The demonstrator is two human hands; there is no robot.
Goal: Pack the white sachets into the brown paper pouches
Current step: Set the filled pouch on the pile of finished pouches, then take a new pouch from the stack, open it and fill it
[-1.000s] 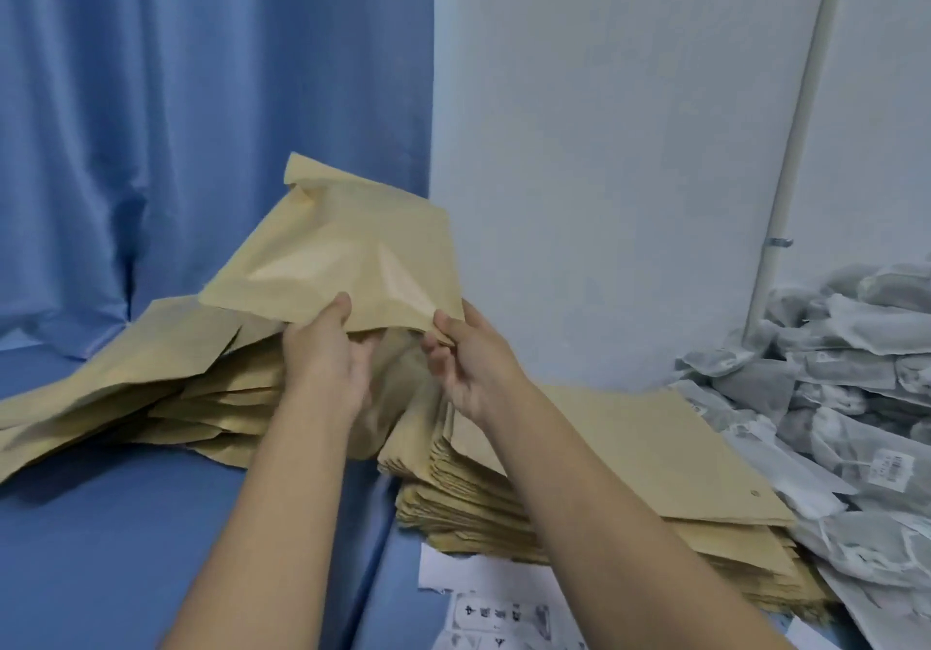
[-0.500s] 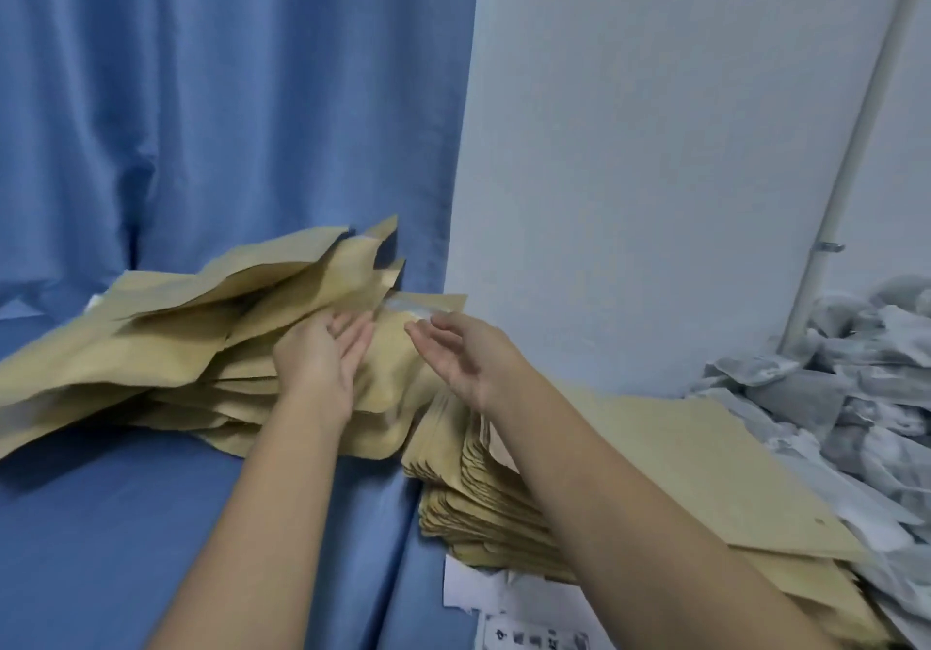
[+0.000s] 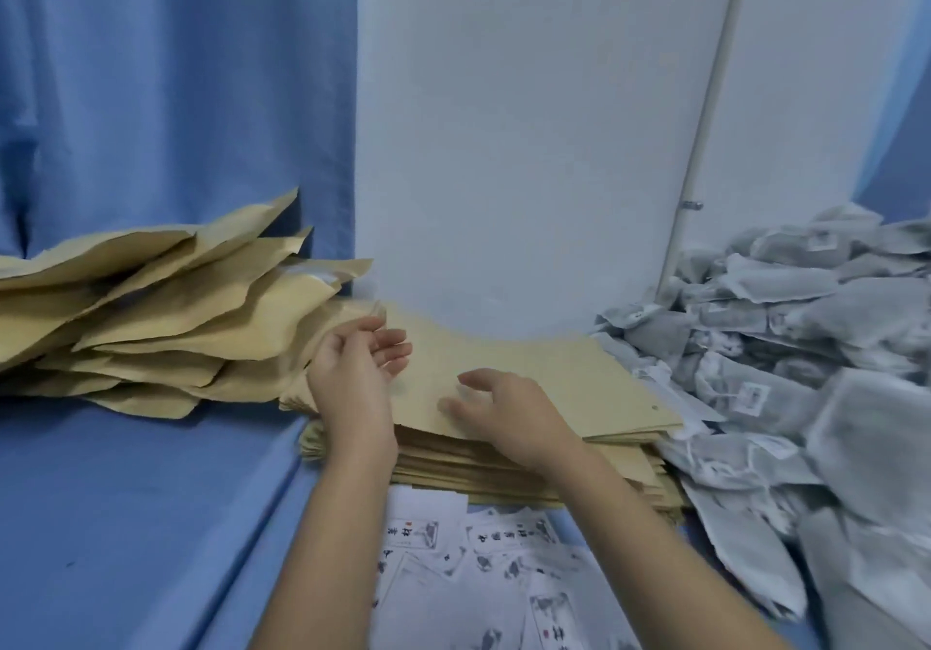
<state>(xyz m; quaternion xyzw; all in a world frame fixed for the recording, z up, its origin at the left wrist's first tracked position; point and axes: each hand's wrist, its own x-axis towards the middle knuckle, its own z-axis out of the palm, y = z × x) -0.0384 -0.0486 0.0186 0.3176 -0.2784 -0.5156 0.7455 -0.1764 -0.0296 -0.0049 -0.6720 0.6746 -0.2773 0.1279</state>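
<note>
A flat stack of empty brown paper pouches (image 3: 564,387) lies in the middle. My left hand (image 3: 357,372) hovers over its left end, palm turned inward, fingers relaxed, holding nothing. My right hand (image 3: 504,410) is over the top pouch with its fingers spread and loosely bent; it grips nothing. To the left, a loose heap of bulging brown pouches (image 3: 166,311) lies on the blue cloth. A pile of white sachets (image 3: 806,372) with small labels fills the right side.
Printed paper slips (image 3: 483,579) lie scattered in front of the stack. Blue cloth (image 3: 126,523) covers the surface at left. A white wall panel (image 3: 529,145) and a white pipe (image 3: 705,120) stand behind, with a blue curtain (image 3: 176,85) at back left.
Both hands let go of the raised pouch, which now lies on the left heap. The hands moved right, over the flat stack. The view shifted right.
</note>
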